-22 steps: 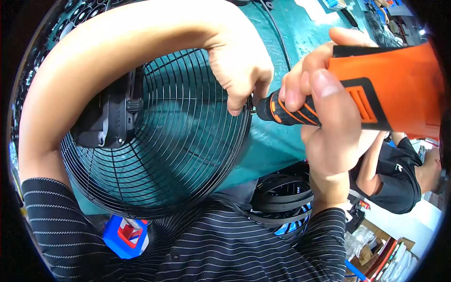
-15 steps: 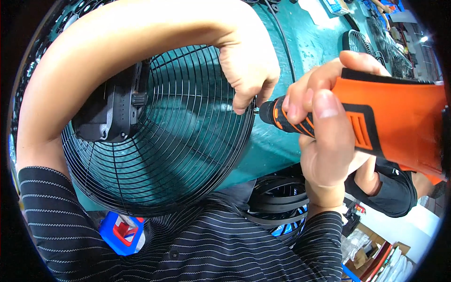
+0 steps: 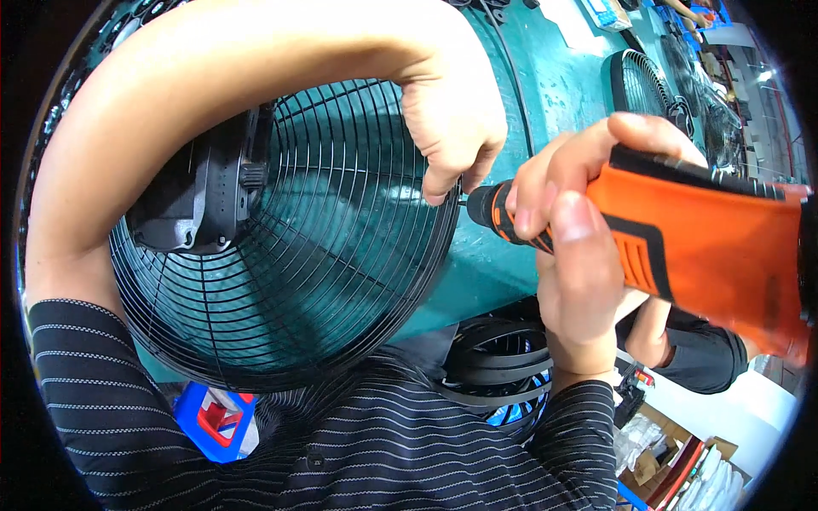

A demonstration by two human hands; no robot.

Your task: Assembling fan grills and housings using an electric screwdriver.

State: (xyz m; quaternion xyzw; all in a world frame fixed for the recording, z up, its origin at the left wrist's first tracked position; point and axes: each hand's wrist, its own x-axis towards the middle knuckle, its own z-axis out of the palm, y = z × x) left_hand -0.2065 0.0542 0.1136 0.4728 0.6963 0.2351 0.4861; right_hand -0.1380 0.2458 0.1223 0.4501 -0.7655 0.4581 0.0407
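A round black wire fan grille (image 3: 341,230) stands at the table's near edge, with a black motor housing (image 3: 192,204) at its centre left. Over the top of it my left arm bends round, and my left hand (image 3: 456,119) pinches the grille's right rim between thumb and fingers. My right hand (image 3: 584,264) is wrapped round an orange and black cordless power screwdriver (image 3: 699,247). Its chuck and thin bit point left at the rim, right beside my left fingertips. Whether a screw sits at the bit's tip is hidden by the fingers.
A green table top (image 3: 545,81) lies beneath, crossed by a black cable (image 3: 514,72). Another fan grille (image 3: 643,85) rests farther off to the right. Black rings (image 3: 498,362) are stacked below the table edge, near a blue bin (image 3: 204,422). Another person's dark sleeve (image 3: 703,353) shows at the right.
The screwdriver's rear end has swung slightly downward in my right hand, while its tip stays at the rim. My left hand keeps its place on the grille.
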